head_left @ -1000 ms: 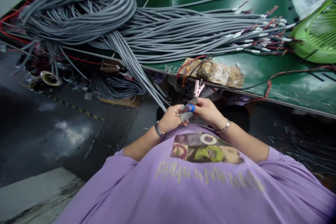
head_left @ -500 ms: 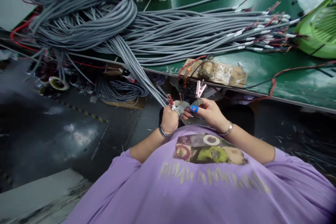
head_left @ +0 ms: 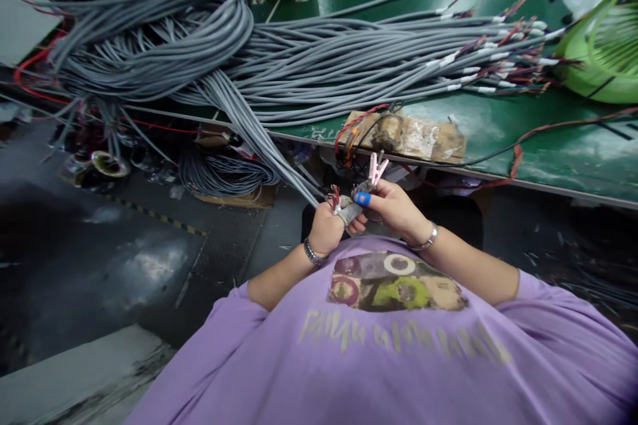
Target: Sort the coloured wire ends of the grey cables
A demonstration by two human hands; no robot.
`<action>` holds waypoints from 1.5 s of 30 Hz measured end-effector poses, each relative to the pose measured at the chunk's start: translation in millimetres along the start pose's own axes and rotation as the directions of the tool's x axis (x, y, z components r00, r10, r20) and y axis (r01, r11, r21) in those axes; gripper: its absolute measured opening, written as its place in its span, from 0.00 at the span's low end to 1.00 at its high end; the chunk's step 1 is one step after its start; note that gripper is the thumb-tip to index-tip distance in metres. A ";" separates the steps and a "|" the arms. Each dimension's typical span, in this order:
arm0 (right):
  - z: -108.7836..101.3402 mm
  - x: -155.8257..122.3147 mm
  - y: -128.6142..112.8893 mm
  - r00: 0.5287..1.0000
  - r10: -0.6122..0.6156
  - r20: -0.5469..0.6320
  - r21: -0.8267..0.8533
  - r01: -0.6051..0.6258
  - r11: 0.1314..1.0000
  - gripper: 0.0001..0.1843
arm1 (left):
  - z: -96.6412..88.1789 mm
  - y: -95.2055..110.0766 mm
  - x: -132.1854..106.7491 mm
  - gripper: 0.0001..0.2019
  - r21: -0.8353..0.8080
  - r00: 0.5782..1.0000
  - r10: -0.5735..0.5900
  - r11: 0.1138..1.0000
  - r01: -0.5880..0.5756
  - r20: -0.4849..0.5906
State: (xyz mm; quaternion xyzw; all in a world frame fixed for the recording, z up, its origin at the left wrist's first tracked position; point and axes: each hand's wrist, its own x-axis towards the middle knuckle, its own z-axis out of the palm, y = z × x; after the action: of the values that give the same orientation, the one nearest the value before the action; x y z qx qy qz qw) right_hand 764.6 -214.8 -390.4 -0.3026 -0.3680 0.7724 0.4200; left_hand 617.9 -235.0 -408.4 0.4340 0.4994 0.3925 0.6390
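Observation:
My left hand is closed around the ends of a bundle of grey cables that runs down from the bench. Stripped coloured wires stick up above its fist, and grey wrapping covers the thumb. Close against it, my right hand is pinched, with blue tape on the thumb and a grey covering on the index finger. What lies in that pinch is too small and hidden to make out. A pink clip stands just above the right fingers; whether they touch it I cannot tell.
Many grey cables lie across the green bench, with a large coil at left. A taped cardboard piece sits at the bench edge. A green basket-like thing stands at right. Another cable coil lies below the bench.
My right hand has shifted slightly left and up, closer over the left thumb. The pink clip now leans to the right. My left hand keeps its hold on the cables.

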 end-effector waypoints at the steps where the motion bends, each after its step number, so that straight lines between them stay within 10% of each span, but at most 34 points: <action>1: 0.2 0.0 1.0 1.000 0.007 -0.014 0.019 -0.006 1.000 0.19 | 0.0 -0.2 -0.1 0.18 0.003 1.000 0.006 1.000 -0.006 0.005; 29: 12.1 0.1 13.4 0.992 0.020 -0.123 0.183 0.003 0.983 0.18 | 2.7 -0.6 -2.9 0.20 -0.043 0.998 0.006 0.999 -0.009 -0.057; 45: -3.3 -1.1 11.6 0.954 -0.026 -0.299 -0.089 0.000 0.996 0.18 | 1.9 9.7 -3.6 0.18 -0.132 0.995 -0.048 0.991 0.036 -0.088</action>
State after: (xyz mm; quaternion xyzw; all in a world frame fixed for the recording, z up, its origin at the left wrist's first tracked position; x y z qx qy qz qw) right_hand 762.7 -219.1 -401.7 -0.4321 -0.3357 0.6978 0.4623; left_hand 618.4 -235.6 -398.0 0.3622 0.5105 0.4300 0.6506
